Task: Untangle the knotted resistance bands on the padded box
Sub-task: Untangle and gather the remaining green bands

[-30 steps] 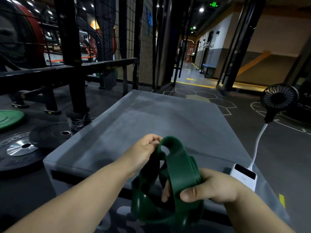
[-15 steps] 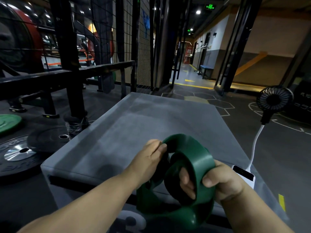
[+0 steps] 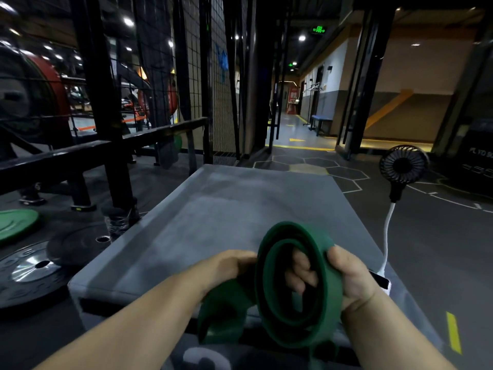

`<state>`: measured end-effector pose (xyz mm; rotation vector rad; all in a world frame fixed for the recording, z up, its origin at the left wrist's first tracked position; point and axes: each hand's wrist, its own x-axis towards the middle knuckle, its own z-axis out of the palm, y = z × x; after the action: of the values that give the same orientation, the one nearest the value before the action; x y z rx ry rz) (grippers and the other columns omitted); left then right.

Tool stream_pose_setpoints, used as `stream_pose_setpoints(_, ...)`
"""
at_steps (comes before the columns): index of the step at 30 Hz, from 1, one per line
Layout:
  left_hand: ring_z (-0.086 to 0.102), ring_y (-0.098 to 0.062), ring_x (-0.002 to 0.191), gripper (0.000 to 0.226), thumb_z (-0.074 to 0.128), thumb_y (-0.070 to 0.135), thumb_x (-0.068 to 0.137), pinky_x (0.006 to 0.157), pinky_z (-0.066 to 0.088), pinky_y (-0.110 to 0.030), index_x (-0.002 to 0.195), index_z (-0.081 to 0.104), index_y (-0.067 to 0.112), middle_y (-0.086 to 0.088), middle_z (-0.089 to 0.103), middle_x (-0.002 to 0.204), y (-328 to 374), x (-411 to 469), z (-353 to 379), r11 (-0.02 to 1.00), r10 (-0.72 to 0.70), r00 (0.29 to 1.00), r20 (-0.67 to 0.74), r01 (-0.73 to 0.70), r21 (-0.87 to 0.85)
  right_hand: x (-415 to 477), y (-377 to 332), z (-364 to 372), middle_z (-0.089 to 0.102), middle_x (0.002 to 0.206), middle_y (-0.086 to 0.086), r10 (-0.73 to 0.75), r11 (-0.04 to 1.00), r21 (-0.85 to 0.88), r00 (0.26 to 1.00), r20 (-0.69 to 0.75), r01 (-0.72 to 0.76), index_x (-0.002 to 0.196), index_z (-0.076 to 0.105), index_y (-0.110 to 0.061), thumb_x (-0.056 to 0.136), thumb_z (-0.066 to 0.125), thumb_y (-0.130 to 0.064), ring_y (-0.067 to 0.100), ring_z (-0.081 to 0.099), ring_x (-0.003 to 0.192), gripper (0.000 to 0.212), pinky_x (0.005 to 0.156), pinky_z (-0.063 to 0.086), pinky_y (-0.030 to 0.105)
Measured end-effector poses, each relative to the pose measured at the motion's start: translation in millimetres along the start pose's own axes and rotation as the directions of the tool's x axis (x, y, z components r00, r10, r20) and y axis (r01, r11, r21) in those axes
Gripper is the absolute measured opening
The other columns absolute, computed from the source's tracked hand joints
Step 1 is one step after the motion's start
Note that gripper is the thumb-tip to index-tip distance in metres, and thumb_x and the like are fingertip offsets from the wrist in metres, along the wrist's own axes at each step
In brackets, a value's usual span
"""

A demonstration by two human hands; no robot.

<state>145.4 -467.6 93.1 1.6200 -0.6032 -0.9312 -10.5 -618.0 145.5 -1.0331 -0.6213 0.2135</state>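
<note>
The dark green flat rubber resistance band point(image 3: 293, 311) is wound in several overlapping loops and held in the air over the near edge of the grey padded box point(image 3: 234, 206), not resting on its top. The left hand point(image 3: 234, 265) grips the coil's left side with curled fingers, a slack fold of band hanging below it. The right hand point(image 3: 349, 279) clasps the right side, thumb over the outer rim and fingers point(image 3: 301, 273) hooked through the middle of the loops. No print can be read on the band. The box's front face carries a large pale numeral point(image 3: 202, 356), cut off, seemingly a 3. The box top beyond the hands is open to its far edge. At the right near corner, a white power bank with a black face point(image 3: 382, 279) lies behind the right hand, its white cable rising to a small black fan point(image 3: 403, 166). A dark box far right point(image 3: 480, 166) reads "PLYO BO". Left of the box, black point(image 3: 29, 273) and green point(image 3: 16, 220) weight plates lie on the floor.
</note>
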Motion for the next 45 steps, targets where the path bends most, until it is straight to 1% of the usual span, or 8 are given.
stream_pose_setpoints(4,0.057,-0.014,0.076,0.043,0.074,0.059,0.067,0.076,0.045,-0.031,0.081,0.069,0.019,-0.002,0.063,0.087,26,-26,16,0.912,0.196,0.947,-0.256,-0.080,0.403,-2,-9,2,0.064,0.087,0.006,-0.022,0.997,0.069,0.999,-0.040,0.024,0.097,0.060,-0.004,0.090,0.059,-0.029,0.023,0.058,0.092,0.026,0.085,0.044,0.031)
stream_pose_setpoints(7,0.050,-0.001,0.065,0.014,0.072,0.040,0.081,0.060,0.037,-0.023,0.078,0.059,0.035,0.012,0.058,0.077,44,-55,19,0.671,0.567,0.724,-0.392,-0.130,0.730,-1,-14,5,0.062,0.083,0.008,-0.032,0.998,0.050,0.991,-0.126,0.039,0.090,0.063,-0.004,0.082,0.067,-0.030,0.023,0.058,0.085,0.027,0.081,0.046,0.031)
stream_pose_setpoints(12,0.054,-0.009,0.053,0.042,0.050,0.044,0.095,0.057,0.045,-0.025,0.073,0.057,0.009,0.005,0.060,0.057,58,-73,39,0.777,0.599,0.722,-0.346,-0.420,0.469,10,-18,10,0.063,0.077,0.023,-0.109,0.993,-0.097,0.820,-0.562,0.065,0.079,0.069,0.005,0.026,0.096,-0.030,0.032,0.062,0.067,0.069,0.066,0.054,0.039)
stream_pose_setpoints(18,0.059,-0.033,0.087,0.084,0.035,0.073,0.078,0.082,0.046,-0.044,0.097,0.056,-0.006,-0.027,0.059,0.094,73,-58,48,0.773,0.629,0.744,-0.224,-0.569,0.281,40,-24,13,0.071,0.101,0.024,-0.179,0.970,-0.240,0.772,-0.610,0.036,0.102,0.069,-0.001,0.054,0.087,-0.058,0.035,0.071,0.088,0.077,0.067,0.058,0.036)
stream_pose_setpoints(23,0.046,0.020,0.095,0.031,0.033,0.069,0.087,0.074,0.036,0.001,0.091,0.051,0.044,0.016,0.057,0.094,63,-48,40,0.821,0.556,0.744,-0.371,-0.422,0.385,62,-3,-5,0.072,0.075,0.001,-0.218,0.859,-0.475,0.702,-0.678,-0.192,0.089,0.069,-0.010,0.085,0.059,-0.056,0.013,0.069,0.071,0.048,0.061,0.052,0.023)
stream_pose_setpoints(28,0.050,0.030,0.077,0.004,0.037,0.037,0.098,0.064,0.038,0.003,0.100,0.040,0.037,0.019,0.056,0.097,51,-34,31,0.933,0.356,0.829,-0.432,-0.344,0.109,82,32,-33,0.072,0.079,0.009,-0.267,0.732,-0.576,0.624,-0.734,-0.365,0.079,0.074,-0.016,0.066,0.046,-0.076,0.025,0.070,0.080,0.068,0.080,0.056,0.044)
stream_pose_setpoints(36,0.047,0.034,0.070,0.010,0.038,0.039,0.099,0.066,0.037,0.004,0.098,0.045,0.045,0.031,0.054,0.093,36,-10,37,0.944,0.165,0.866,-0.473,-0.278,-0.179,101,52,-50,0.064,0.064,0.018,-0.476,0.750,-0.587,0.369,-0.799,-0.304,0.074,0.060,0.007,0.059,0.049,-0.091,0.024,0.057,0.061,0.100,0.061,0.050,0.045)
stream_pose_setpoints(45,0.062,0.002,0.109,0.029,0.037,0.037,0.100,0.095,0.046,-0.025,0.119,0.058,0.032,0.015,0.070,0.113,37,-2,3,0.904,0.151,0.942,-0.301,-0.255,-0.344,108,76,-59,0.061,0.094,-0.011,-0.540,0.476,-0.745,0.513,-0.667,-0.467,0.090,0.061,-0.028,0.086,0.023,-0.071,0.003,0.053,0.101,0.058,0.100,0.039,0.046)
